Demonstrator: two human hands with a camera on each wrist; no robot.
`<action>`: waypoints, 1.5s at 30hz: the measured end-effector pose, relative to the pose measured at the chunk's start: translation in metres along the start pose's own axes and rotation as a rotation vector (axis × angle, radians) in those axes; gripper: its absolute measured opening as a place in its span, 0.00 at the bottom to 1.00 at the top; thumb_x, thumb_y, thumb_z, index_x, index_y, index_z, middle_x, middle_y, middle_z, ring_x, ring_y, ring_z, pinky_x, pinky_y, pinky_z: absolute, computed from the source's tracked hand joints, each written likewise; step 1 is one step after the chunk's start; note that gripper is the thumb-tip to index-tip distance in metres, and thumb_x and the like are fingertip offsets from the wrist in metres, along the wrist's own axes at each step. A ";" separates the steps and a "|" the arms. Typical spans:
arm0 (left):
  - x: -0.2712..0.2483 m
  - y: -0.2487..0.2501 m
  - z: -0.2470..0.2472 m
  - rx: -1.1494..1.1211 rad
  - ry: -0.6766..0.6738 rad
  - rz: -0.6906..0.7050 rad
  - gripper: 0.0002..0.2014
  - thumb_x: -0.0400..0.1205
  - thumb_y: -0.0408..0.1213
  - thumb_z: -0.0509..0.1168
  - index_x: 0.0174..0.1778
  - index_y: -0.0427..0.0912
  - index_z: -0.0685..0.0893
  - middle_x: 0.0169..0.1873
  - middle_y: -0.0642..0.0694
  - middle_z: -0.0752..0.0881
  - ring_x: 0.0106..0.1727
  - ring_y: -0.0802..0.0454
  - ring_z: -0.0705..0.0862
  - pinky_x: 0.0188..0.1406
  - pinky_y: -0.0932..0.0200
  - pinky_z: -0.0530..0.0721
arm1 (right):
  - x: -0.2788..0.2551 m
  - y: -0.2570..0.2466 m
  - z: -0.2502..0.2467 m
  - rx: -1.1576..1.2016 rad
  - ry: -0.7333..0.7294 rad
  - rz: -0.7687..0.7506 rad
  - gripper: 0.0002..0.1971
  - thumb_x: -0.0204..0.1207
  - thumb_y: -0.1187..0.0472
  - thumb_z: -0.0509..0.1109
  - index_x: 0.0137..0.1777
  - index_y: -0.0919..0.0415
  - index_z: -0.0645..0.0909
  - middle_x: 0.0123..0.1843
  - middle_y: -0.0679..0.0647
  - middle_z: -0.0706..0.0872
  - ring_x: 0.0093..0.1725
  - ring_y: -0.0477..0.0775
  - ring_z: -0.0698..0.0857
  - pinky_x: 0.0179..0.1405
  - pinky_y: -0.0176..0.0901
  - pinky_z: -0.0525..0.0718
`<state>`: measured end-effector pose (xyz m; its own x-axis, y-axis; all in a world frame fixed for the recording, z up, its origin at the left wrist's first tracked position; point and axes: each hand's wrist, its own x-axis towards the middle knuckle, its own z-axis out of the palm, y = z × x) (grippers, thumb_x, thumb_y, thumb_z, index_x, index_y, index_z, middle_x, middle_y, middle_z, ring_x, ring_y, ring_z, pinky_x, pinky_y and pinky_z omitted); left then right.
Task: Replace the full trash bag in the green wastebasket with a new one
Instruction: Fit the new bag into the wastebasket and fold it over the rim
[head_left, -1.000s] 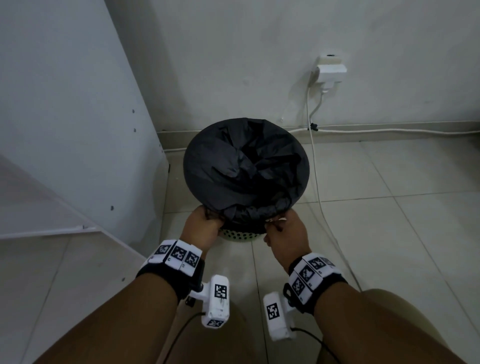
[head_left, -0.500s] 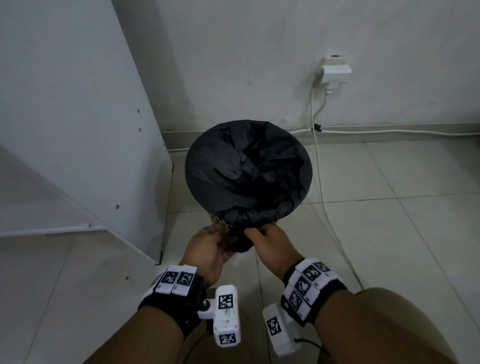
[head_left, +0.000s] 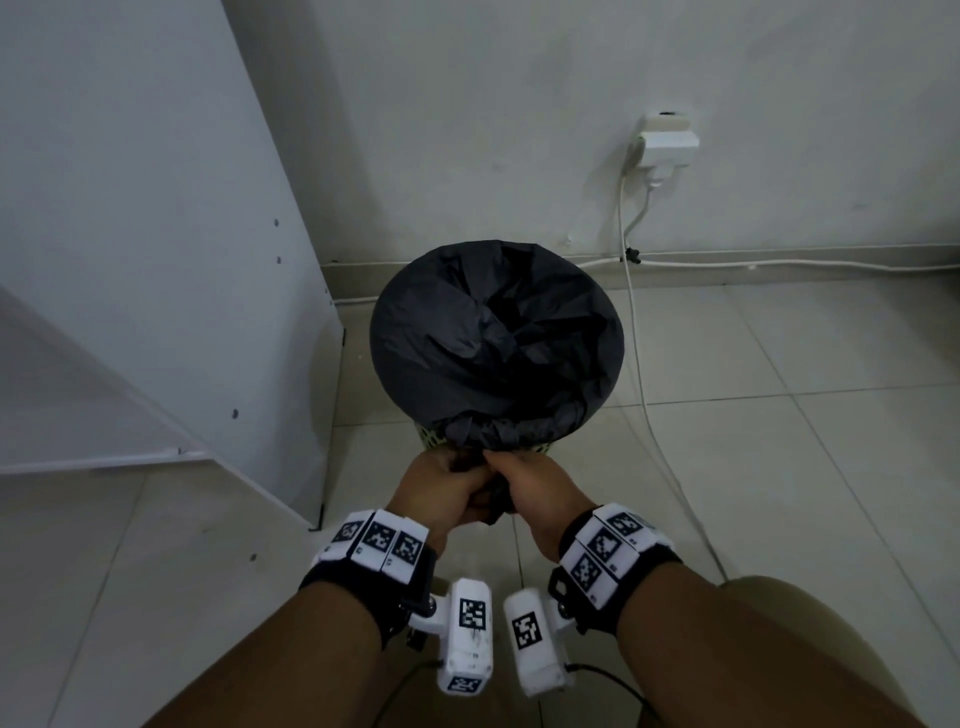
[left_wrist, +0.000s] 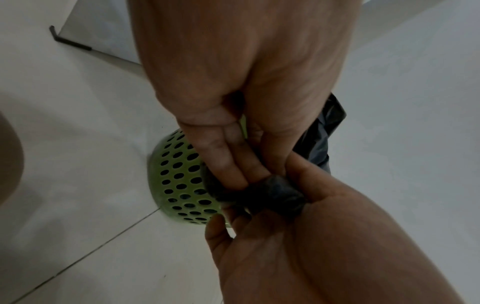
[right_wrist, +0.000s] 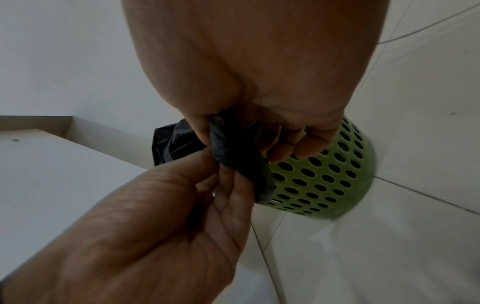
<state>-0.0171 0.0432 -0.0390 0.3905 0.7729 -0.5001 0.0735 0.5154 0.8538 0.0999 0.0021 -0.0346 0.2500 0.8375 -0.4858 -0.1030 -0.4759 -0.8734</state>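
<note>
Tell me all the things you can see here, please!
trash bag: one, black, stretched over the wastebasket's top, edge bunched at the near side
wastebasket: one, green with holes, on the floor by the wall
cabinet: one, white, left of the wastebasket
wall plug: one, white, on the wall at the right
cable: one, white, from the plug down across the floor
floor: pale tiles
left hand: pinches the bunched bag edge
right hand: grips the same bunch
</note>
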 end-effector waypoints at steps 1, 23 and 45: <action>0.000 0.000 -0.001 -0.012 -0.020 0.003 0.08 0.82 0.27 0.69 0.55 0.32 0.90 0.45 0.31 0.92 0.41 0.40 0.92 0.38 0.53 0.89 | 0.001 0.002 -0.001 0.041 0.028 -0.007 0.09 0.79 0.54 0.69 0.48 0.56 0.89 0.53 0.59 0.91 0.56 0.61 0.88 0.62 0.60 0.85; 0.004 0.000 -0.011 -0.025 -0.016 -0.096 0.07 0.88 0.29 0.61 0.56 0.37 0.84 0.42 0.40 0.89 0.28 0.53 0.84 0.33 0.59 0.88 | -0.001 0.011 -0.021 -0.054 0.144 -0.104 0.05 0.78 0.69 0.69 0.50 0.68 0.87 0.47 0.67 0.91 0.42 0.63 0.90 0.37 0.54 0.90; 0.008 -0.005 -0.013 -0.028 0.145 0.005 0.06 0.81 0.24 0.69 0.52 0.30 0.89 0.50 0.31 0.92 0.52 0.36 0.91 0.51 0.49 0.91 | 0.001 0.034 -0.035 -0.570 0.328 -0.374 0.09 0.73 0.67 0.73 0.45 0.53 0.91 0.43 0.43 0.89 0.40 0.43 0.84 0.38 0.18 0.75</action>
<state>-0.0261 0.0519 -0.0494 0.2538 0.8198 -0.5134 0.0454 0.5200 0.8529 0.1299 -0.0228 -0.0638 0.4537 0.8899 -0.0473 0.5364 -0.3151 -0.7829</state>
